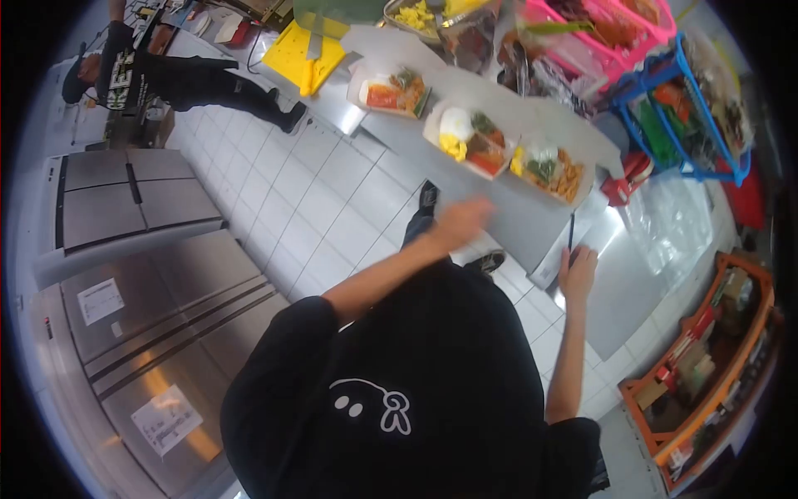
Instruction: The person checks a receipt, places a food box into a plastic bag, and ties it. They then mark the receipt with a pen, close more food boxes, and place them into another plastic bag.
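My left hand (461,223) is smeared by motion over the near edge of the steel counter (515,204), below the middle food box (490,163); its fingers are blurred. My right hand (579,270) is closed around a thin black stick (572,229), pen-like in shape, which points up from the fingers at the counter edge. The middle box holds a white mound, yellow pieces and greens. Beside it, the right-hand food box (573,193) contains greens and browned pieces. Another food box (374,106) with orange-red food stands further left. All three have their lids raised.
A yellow-handled knife (309,71) rests on a yellow cutting board (281,56). Pink (619,62) and blue (706,173) baskets hold packets. A clear plastic bag (672,220) lies at right above an orange shelf (640,407). Steel fridges (150,283) stand left; a person (199,79) is further back.
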The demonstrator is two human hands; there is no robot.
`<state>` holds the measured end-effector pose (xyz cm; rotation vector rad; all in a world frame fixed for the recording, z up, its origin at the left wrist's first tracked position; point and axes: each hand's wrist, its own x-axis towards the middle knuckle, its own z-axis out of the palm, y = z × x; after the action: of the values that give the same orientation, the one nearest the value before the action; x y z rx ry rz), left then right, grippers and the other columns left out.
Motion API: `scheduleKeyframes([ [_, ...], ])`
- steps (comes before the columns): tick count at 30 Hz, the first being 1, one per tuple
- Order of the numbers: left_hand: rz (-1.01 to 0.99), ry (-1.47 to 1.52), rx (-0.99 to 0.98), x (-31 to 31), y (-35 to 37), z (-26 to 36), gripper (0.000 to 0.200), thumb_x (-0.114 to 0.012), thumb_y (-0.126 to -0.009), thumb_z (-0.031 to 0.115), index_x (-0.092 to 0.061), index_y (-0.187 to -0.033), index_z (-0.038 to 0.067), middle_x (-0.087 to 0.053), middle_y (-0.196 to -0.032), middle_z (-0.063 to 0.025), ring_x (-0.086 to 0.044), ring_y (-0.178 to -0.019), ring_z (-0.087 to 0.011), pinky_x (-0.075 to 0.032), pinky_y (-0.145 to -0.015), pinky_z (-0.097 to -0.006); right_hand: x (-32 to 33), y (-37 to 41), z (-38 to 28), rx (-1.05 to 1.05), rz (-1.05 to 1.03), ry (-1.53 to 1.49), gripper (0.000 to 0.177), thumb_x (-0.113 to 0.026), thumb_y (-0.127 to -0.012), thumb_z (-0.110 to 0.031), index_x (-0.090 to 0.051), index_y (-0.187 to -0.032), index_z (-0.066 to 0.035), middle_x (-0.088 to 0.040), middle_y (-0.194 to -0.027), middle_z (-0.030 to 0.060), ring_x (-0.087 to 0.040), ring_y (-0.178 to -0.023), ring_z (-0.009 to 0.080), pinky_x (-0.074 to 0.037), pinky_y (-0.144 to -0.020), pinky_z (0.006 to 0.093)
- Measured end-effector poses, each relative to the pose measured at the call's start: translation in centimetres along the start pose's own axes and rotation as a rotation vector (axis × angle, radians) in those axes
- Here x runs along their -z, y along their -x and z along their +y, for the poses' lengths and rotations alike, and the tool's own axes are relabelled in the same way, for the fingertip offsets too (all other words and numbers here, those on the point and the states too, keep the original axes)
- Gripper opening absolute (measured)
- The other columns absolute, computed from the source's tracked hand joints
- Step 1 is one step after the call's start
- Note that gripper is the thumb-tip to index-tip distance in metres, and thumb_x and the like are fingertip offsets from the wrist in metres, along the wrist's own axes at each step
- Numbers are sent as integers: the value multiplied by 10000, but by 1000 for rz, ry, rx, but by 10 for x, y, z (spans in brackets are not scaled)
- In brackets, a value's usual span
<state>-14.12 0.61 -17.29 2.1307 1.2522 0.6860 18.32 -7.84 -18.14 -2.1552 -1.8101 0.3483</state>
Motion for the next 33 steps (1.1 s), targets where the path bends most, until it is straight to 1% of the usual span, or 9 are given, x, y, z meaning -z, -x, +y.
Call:
scheduleKeyframes([
  [1,274,-87,40,25,-5,-47,201,-508,-934,97,-616,-1097,50,-665,-979,-187,-664,-872,-376,-540,-775,-454,-3,6,-7,-37,70,22,277,-639,-947,-247,-562,-1033,5,-537,-994,197,-550,-936,376,-471,-812,461],
  [2,377,78,422,79,-24,-69,222,-483,-905,11,-580,-1103,27,-644,-947,-190,-641,-855,-359,-516,-771,-423,-7,7,-19,-78,138,40,271,-636,-947,-223,-569,-1066,12,-545,-1009,193,-553,-947,360,-472,-821,447],
  [4,650,33,429,177,-52,-153,163,-517,-919,-17,-570,-1072,4,-642,-966,-150,-612,-848,-276,-492,-768,-386,-18,2,-61,-144,229,-85,246,-633,-945,-194,-581,-1065,15,-560,-994,179,-561,-925,331,-475,-815,426],
  [9,340,-37,332,262,-131,-312,384,-570,-981,289,-620,-1170,-41,-655,-1136,-243,-657,-981,-374,-503,-837,-448,-29,-60,-260,0,-185,-839,206,-601,-980,-160,-668,-1112,-16,-688,-976,97,-638,-806,158,-512,-751,300],
  [13,-97,-26,297,265,-163,-336,406,-545,-994,323,-670,-1005,-63,-710,-933,-226,-700,-862,-354,-531,-790,-440,-95,-150,-370,18,-276,-680,506,-579,-974,-213,-470,-1335,124,-661,-1119,290,-688,-1025,321,-524,-909,419],
  [18,27,-134,315,264,-170,-320,324,-540,-923,232,-696,-914,-52,-656,-932,-327,-629,-903,-496,-500,-825,-517,-136,-216,-403,-193,-286,-352,427,-455,-984,-187,-454,-1191,186,-632,-962,413,-653,-939,513,-504,-879,563],
  [22,6,153,546,273,-166,-316,285,-578,-912,228,-691,-875,-32,-704,-849,-230,-689,-809,-349,-530,-766,-446,-147,-227,-399,-362,-346,-633,368,-414,-997,-202,-501,-1107,138,-623,-911,411,-620,-902,569,-485,-861,593],
  [26,-17,465,637,254,-137,-332,278,-622,-920,261,-689,-965,-5,-712,-820,-113,-659,-722,-163,-517,-678,-326,-166,-229,-393,-137,-139,-406,356,-418,-1012,-210,-539,-1063,121,-622,-981,407,-620,-915,559,-480,-861,595],
  [33,14,509,633,251,-100,-319,481,-484,-1026,306,-518,-1400,4,-563,-1360,-145,-520,-1264,-232,-424,-1033,-344,-180,-243,-403,-225,-140,-544,424,-393,-1039,-244,-486,-1269,100,-598,-1055,419,-592,-980,568,-461,-915,593],
])
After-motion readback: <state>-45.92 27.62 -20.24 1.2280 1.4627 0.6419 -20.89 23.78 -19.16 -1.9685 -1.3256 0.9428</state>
